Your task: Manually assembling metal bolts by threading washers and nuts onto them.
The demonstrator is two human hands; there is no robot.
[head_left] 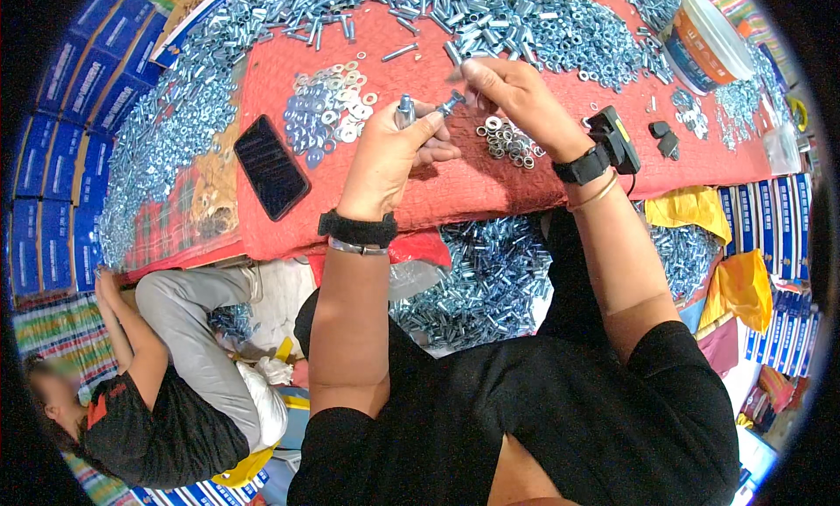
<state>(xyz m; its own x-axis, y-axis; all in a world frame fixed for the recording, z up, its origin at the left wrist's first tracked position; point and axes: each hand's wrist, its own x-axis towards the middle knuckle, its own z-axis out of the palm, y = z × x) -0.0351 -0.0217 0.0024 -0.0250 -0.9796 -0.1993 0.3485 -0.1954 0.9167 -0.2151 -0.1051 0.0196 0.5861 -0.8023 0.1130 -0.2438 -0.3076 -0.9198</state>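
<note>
My left hand (404,143) is closed around metal bolts above the red cloth. One bolt (406,109) stands up between its thumb and fingers, and a second bolt (451,103) sticks out to the right with small hardware on its shank. Close by on the right, my right hand (512,90) is pinched, thumb against fingers; a small, blurred item at its fingertips cannot be made out. Under the hands lies a small heap of metal rings (510,146). Flat washers (331,108) are spread out left of my left hand.
Bolts (350,3) and nuts (595,55) cover the far side of the red cloth (385,195). A black phone (272,167) lies at left, a plastic bucket (700,47) stands far right. Blue boxes (52,174) are stacked at left. Another person (149,401) sits lower left.
</note>
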